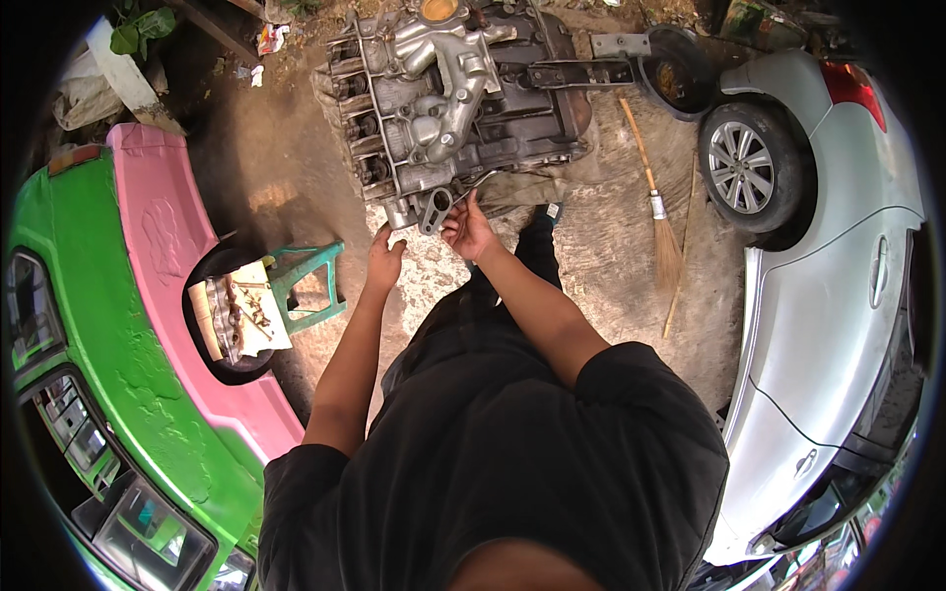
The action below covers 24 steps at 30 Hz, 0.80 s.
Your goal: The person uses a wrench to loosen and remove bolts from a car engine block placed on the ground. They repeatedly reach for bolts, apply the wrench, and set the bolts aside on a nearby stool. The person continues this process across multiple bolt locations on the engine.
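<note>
At engine block (453, 98) near edge, fingers (455, 212) touching housing (435, 207)

A bare, stained concrete floor (276, 167) carries everything here, and a car engine (448, 98) sits on it near the top middle, resting on a dirty cloth (522, 187) that shows under its near edge. Right of the engine a broom (655, 197) lies flat, its wooden handle pointing up toward the engine and its straw head toward the person. Beyond the broom, further right, a silver car (838, 295) stands on its wheel. Left of and below the engine a green plastic stool (310, 281) stands by a green and pink car (148, 325). Scraps of litter (268, 39) lie at the engine's upper left.
</note>
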Tool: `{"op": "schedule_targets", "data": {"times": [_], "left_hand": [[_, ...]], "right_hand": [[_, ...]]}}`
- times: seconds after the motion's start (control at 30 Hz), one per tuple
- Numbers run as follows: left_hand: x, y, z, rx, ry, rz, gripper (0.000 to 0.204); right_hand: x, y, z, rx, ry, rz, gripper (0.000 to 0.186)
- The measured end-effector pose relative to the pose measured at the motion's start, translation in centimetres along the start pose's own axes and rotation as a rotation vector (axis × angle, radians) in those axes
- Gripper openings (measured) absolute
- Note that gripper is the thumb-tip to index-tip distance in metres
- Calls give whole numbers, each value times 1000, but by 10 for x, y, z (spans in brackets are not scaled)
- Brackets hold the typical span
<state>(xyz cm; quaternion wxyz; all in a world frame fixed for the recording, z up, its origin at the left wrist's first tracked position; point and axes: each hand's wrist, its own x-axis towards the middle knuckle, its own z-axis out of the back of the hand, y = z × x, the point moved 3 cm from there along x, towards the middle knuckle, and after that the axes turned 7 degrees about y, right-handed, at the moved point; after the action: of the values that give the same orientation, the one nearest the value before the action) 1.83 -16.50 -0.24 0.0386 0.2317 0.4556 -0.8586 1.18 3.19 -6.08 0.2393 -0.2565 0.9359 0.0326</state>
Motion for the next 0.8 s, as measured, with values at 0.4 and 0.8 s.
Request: {"op": "schedule_targets", "data": {"times": [0.4,0.8], "left_hand": [[13,-45,-59,122,203,-238,53],[42,-75,-85,-94,333,-212,65]], "right_hand": [[-118,126,-50,-2176,-464,428,25],[-77,139,-115,-2925,-209,278,18]]}}
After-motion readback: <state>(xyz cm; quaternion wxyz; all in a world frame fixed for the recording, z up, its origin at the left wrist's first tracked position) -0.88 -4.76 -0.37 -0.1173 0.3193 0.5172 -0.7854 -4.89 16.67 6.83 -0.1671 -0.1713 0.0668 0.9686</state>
